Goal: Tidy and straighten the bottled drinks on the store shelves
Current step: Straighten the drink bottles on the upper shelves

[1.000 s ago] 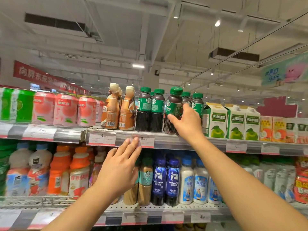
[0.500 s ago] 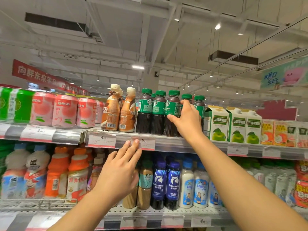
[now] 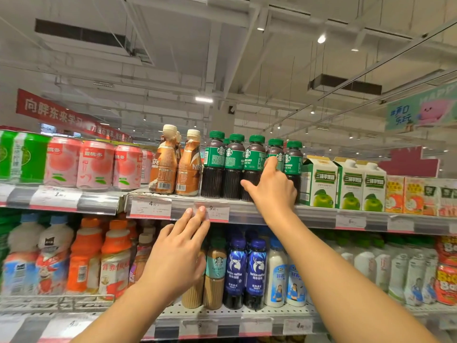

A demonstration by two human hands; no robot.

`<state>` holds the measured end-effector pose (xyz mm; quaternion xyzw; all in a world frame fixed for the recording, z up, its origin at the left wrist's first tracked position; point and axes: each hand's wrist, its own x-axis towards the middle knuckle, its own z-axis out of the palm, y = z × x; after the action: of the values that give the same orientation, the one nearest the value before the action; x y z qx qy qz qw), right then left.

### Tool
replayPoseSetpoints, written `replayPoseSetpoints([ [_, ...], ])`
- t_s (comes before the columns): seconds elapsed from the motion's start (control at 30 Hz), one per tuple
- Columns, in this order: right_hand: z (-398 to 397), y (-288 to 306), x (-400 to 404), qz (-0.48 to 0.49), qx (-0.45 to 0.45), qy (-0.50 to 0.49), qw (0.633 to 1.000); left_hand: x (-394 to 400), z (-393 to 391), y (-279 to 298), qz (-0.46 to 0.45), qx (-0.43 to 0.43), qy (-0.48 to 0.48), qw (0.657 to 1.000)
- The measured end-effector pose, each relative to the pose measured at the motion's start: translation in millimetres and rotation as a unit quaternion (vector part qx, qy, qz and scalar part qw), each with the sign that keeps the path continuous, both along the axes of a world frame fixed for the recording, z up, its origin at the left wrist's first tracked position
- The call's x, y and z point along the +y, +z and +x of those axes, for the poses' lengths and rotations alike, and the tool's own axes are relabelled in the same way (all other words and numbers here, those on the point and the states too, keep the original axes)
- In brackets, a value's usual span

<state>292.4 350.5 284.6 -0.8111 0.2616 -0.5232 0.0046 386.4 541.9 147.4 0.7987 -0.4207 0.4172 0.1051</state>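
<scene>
Crowding the upper shelf (image 3: 247, 211) from left to right are green cans (image 3: 22, 157), pink peach cans (image 3: 95, 164), two tan coffee bottles (image 3: 173, 162), a row of dark green-capped coffee bottles (image 3: 223, 167), then apple-juice cartons (image 3: 346, 184) and orange cartons (image 3: 405, 195). Price tags (image 3: 149, 207) line the shelf's front rail. On the lower shelf (image 3: 222, 315) stand orange-capped bottles (image 3: 99, 256), a brown flat-white bottle (image 3: 215, 271), blue coffee bottles (image 3: 244, 271) and white milk bottles (image 3: 278, 276), partly hidden behind both forearms. The right hand (image 3: 273, 188) reaches up to the dark bottles, its grip wrapped about one bottle fourth along the front row (image 3: 274, 151), thumb spread toward the neighbour on the left and a finger raised along the green label; the hand covers that bottle's lower body. The dark bottles stand upright and close together, labels facing roughly forward, just beside the first carton. The left hand (image 3: 178, 253) hangs in front of the lower shelf with its grip released, fingers straight, their tips at the rail near the 9-marked tag (image 3: 217, 211).
</scene>
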Motion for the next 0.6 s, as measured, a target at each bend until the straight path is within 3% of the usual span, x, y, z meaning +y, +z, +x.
replayPoseSetpoints([
  [0.6, -7, -13, -6, -0.037, 0.043, -0.013, 0.998, 0, -3, 1, 0.0, -0.008, 0.01, 1.0],
])
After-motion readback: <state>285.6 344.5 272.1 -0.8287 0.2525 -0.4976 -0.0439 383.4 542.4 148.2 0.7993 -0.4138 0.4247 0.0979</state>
